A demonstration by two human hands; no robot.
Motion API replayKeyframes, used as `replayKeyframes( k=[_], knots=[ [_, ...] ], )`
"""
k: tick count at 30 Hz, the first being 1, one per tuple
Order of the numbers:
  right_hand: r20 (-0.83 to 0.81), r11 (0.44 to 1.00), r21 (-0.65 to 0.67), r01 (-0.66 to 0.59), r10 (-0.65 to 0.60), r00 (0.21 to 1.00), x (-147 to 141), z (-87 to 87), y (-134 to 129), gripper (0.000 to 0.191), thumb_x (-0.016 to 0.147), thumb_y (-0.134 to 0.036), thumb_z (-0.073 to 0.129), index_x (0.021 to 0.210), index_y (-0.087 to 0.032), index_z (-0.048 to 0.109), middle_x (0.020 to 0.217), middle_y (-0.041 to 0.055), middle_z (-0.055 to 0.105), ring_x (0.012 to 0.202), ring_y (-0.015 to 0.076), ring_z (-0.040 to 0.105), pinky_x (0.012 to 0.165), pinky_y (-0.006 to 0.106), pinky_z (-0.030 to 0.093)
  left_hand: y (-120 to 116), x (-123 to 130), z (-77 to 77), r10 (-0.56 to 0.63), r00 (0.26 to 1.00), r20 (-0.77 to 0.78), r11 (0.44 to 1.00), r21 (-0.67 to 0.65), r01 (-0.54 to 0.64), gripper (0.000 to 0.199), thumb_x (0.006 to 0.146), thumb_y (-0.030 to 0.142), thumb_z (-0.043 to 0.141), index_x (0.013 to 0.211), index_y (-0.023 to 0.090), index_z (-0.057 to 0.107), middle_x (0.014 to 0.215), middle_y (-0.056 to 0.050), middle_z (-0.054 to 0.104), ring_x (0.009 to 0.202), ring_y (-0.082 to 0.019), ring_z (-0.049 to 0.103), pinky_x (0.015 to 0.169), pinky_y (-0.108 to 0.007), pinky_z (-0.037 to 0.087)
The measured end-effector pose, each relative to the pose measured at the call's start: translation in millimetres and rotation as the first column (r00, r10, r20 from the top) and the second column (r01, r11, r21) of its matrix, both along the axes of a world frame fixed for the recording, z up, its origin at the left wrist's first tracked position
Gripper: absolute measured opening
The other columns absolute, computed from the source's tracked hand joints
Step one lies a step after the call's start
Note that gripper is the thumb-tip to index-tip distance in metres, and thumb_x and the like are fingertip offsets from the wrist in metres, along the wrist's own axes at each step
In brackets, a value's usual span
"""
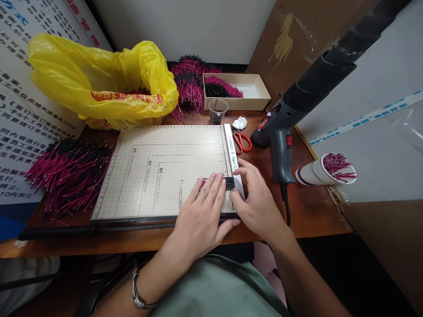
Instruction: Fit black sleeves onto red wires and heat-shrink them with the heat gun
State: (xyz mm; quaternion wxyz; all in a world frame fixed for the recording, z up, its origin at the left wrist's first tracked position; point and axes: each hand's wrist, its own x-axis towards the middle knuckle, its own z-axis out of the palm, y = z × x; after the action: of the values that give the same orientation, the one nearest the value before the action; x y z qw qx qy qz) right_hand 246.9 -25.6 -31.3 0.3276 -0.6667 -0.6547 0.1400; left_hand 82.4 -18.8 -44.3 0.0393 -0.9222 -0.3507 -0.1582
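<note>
A paper cutter (172, 141) with a printed grid lies on the wooden table. On its right part is a small row of dark red wires with black ends (229, 183), reaching the white edge strip (231, 147). My left hand (201, 215) lies flat over the red part of the row, its fingers stretched out and close together. At the strip, my right hand (256, 198) has its thumb and index finger apart, one on each side of the black ends. Whether these fingertips press on the wires cannot be made out. The cutter's black lever (59, 232) runs along the front edge.
A pile of red and black wires (72, 176) lies left, below a yellow bag (105, 110). Behind are another pile (188, 83), a cardboard box (238, 104) and a plastic cup (218, 115). Scissors (243, 143), a heat gun (280, 145) and a paper cup (310, 173) stand right.
</note>
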Motion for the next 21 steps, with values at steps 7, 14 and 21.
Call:
replayKeyframes(
  k=[7,14,21],
  knots=[
    [0.238,0.988,0.139,0.07,-0.102,0.966,-11,-10.5,-3,0.027,0.099,-0.021,0.04,0.116,-0.015,0.059,0.135,0.0176,0.061,0.125,0.0308,0.061,0.1,0.052,0.056,0,0,0.6,-0.005,1.0,-0.015,1.0,-0.015,0.004,0.074,0.104,0.057,0.022,0.145,0.001,0.048,0.155,-0.016,0.049,0.144,-0.028,0.046,0.118,-0.045,0.035],
    [0.19,0.975,0.215,0.064,-0.106,0.976,-13,-2.7,-8,0.024,0.095,-0.016,0.046,0.116,-0.015,0.058,0.131,0.0158,0.063,0.122,0.0262,0.063,0.097,0.044,0.058,-1,2,3.2,0.005,1.0,0.013,0.999,-0.043,-0.004,0.064,0.104,0.046,0.028,0.145,0.003,0.048,0.155,-0.015,0.049,0.144,-0.028,0.046,0.118,-0.045,0.034],
    [0.065,0.979,0.179,0.094,-0.107,0.992,-11,2.0,-11,0.03,0.088,-0.013,0.049,0.116,-0.02,0.057,0.13,0.0124,0.063,0.123,0.0228,0.062,0.102,0.043,0.055,-4,11,1.5,0.041,0.999,0.034,0.998,-0.057,-0.039,0.061,0.103,0.043,0.031,0.145,0.004,0.049,0.155,-0.014,0.049,0.144,-0.031,0.045,0.118,-0.048,0.033]
  ],
)
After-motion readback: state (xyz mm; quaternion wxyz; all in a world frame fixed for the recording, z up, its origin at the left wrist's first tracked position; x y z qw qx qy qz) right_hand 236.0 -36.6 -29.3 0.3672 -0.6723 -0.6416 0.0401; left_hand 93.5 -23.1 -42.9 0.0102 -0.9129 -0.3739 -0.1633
